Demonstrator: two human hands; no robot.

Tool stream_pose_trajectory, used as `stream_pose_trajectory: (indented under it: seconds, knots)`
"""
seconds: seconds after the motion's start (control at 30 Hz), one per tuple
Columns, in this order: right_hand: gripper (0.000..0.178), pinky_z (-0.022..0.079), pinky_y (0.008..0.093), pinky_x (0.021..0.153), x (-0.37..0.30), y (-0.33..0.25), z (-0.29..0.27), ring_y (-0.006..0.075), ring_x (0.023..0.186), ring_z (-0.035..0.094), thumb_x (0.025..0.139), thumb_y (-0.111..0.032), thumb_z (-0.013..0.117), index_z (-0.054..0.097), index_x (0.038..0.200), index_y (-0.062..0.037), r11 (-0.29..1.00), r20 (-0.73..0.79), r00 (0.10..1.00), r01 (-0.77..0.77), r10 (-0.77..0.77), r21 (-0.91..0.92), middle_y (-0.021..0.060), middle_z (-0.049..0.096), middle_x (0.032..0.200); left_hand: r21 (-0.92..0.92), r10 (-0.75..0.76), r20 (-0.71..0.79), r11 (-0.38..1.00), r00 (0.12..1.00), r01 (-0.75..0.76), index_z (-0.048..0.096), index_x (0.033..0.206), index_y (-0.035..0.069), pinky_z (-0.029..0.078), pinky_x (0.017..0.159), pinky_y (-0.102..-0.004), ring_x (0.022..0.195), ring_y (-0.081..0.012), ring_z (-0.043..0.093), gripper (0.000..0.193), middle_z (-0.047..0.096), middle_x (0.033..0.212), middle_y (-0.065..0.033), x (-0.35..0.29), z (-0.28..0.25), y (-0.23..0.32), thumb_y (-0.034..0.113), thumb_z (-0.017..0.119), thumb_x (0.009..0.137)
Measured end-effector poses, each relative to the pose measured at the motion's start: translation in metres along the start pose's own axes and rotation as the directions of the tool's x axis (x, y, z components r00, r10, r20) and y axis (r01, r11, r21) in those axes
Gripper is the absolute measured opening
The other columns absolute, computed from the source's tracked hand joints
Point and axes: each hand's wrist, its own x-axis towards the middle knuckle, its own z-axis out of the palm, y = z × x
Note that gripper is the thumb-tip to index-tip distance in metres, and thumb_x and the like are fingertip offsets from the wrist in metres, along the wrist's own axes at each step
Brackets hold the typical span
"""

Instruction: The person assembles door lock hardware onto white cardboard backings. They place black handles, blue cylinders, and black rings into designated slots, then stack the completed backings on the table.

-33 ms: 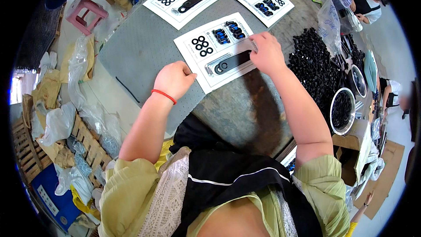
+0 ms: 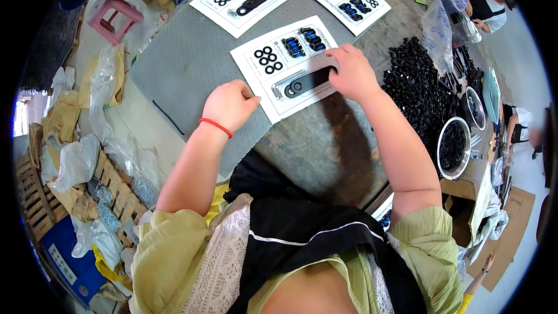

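Note:
A white card (image 2: 272,96) lies at a slant before me, showing black rings (image 2: 268,60), blue-and-black bolts (image 2: 293,47) and a long dark lever-like piece (image 2: 314,81) with a ring at one end. By the card's left edge is my left hand (image 2: 228,106), fingers curled under and thumb pointing right; what they hold, if anything, is hidden. Over the card's right end, my right hand (image 2: 353,74) is bent with its fingertips drawn in, close to the dark piece's far end. Anything between those fingertips is too small to make out.
Similar cards (image 2: 244,0) lie farther back on the grey perforated mat (image 2: 174,75). At right are a heap of small black parts (image 2: 412,87) and metal bowls (image 2: 453,148). A pink stool (image 2: 114,16) and plastic bags (image 2: 78,163) are at left. Other people (image 2: 479,3) work at far right.
My right hand has shifted very slightly, its fingertips moving a little left over the card's right end. The left hand and the card look nearly unmoved.

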Motion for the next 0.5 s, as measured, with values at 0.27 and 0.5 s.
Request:
stream_pose_trajectory:
  seconds: [0.27, 0.5]
  knots:
    - [0.029, 0.046, 0.0421, 0.091, 0.003, -0.014, 0.001, 0.0297, 0.106, 0.058, 0.074, -0.007, 0.064, 0.060, 0.103, -0.0097, 0.952, 0.211, 0.952, 0.259, -0.223, -0.164, 0.0082, 0.061, 0.102, -0.091, 0.030, -0.084, 0.995, 0.996, -0.038, 0.064, 0.090, 0.001, 0.048, 0.061, -0.0347, 0.064, -0.0209, 0.059, 0.029, 0.061, 0.067, -0.0071, -0.003, 0.011, -0.013, 0.027, 0.074, 0.080]
    - [0.029, 0.046, 0.0425, 0.090, 0.011, -0.015, 0.004, 0.0292, 0.105, 0.059, 0.074, -0.009, 0.065, 0.060, 0.102, -0.0081, 0.936, 0.272, 0.923, 0.320, -0.272, -0.148, 0.0086, 0.062, 0.102, -0.094, 0.056, -0.100, 0.993, 0.993, -0.065, 0.063, 0.089, 0.001, 0.046, 0.059, -0.0347, 0.061, -0.0204, 0.058, 0.028, 0.059, 0.065, -0.0065, 0.000, 0.013, -0.017, 0.025, 0.075, 0.079]
